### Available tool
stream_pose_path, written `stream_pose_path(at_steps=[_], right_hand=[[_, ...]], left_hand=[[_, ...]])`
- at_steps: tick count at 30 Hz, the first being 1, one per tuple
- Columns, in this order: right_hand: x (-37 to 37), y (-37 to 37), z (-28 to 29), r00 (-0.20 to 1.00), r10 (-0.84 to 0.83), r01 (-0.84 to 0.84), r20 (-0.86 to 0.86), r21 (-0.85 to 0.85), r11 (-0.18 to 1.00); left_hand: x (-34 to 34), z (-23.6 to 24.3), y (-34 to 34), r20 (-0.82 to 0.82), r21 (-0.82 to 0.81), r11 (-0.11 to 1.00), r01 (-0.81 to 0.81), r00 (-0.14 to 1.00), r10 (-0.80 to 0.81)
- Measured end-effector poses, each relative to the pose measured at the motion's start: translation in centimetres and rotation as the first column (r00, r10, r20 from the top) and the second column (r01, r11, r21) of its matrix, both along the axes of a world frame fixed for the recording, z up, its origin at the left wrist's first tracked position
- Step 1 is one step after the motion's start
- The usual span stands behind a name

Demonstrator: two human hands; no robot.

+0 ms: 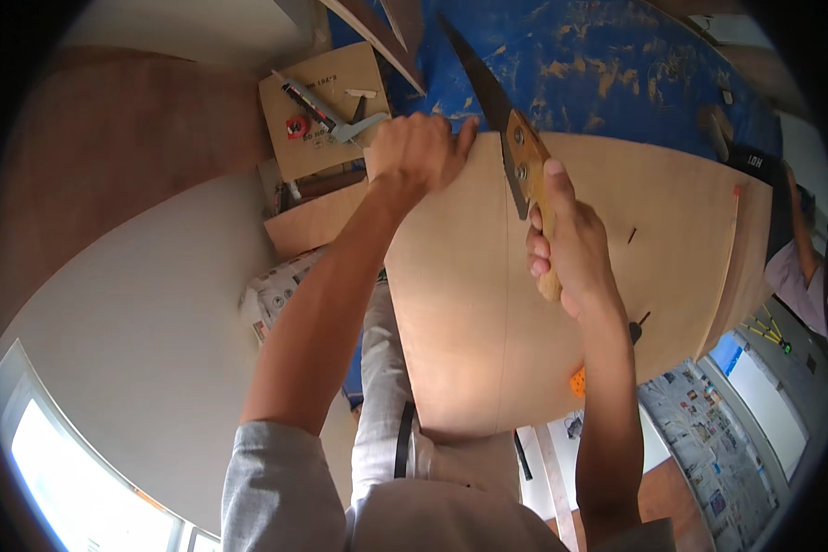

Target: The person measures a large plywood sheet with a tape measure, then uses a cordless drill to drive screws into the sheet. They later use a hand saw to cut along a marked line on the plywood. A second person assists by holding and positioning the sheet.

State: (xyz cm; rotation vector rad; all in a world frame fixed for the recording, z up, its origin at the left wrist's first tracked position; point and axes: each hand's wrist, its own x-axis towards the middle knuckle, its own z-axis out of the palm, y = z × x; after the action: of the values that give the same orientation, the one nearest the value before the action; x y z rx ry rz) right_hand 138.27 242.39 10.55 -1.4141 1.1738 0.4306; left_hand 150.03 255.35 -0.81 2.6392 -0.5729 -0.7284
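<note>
My right hand (569, 241) is closed around the wooden handle of a handsaw (488, 78). Its dark blade slants away to the far left, passing the far edge of a large plywood sheet (460, 304). The blade's near end lies close to a thin line that runs down the sheet toward me. At the sheet's far left corner, my left hand (419, 152) bears on the plywood with its fingers curled over the edge and its thumb stretched toward the blade. The undersides of those fingers are hidden.
A caulking gun (317, 109) and red tape measure (296, 127) lie on a cardboard box (281, 152) at left. Right on the sheet are a small dark rod (631, 235) and an orange object (578, 382). Blue covering (598, 74) spreads beyond. Another person (800, 276) is at far right.
</note>
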Motion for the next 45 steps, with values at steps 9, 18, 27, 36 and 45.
stream_pose_path(at_steps=[9, 18, 27, 36, 45], right_hand=[[-14.1, 2.9, 7.8, 0.998, 0.055, -0.057, -0.020, -0.089, 0.994], [-15.2, 2.8, 7.0, 0.999, -0.002, -0.002, -0.032, -0.103, 0.995], [-3.8, 0.7, -2.3, 0.990, 0.128, -0.118, 0.050, -0.173, 0.978], [-20.3, 5.3, 11.5, 0.999, 0.027, -0.030, -0.028, -0.127, 0.991], [-1.5, 0.3, -4.1, 0.987, 0.155, -0.142, 0.041, -0.227, 0.964]], left_hand=[[0.4, 0.9, -0.2, 0.004, 0.064, 0.998, 0.020, 1.000, -0.021], [0.1, 0.5, -0.5, -0.027, 0.114, 0.993, 0.007, 1.000, -0.004], [-0.2, -0.4, 0.1, 0.042, 0.048, 0.999, 0.020, 0.999, -0.022], [-0.2, -3.1, 0.1, 0.062, 0.061, 0.998, 0.008, 0.998, -0.012], [-0.4, -7.3, 0.8, 0.730, -0.204, 0.962, 0.182, 0.683, 0.026]])
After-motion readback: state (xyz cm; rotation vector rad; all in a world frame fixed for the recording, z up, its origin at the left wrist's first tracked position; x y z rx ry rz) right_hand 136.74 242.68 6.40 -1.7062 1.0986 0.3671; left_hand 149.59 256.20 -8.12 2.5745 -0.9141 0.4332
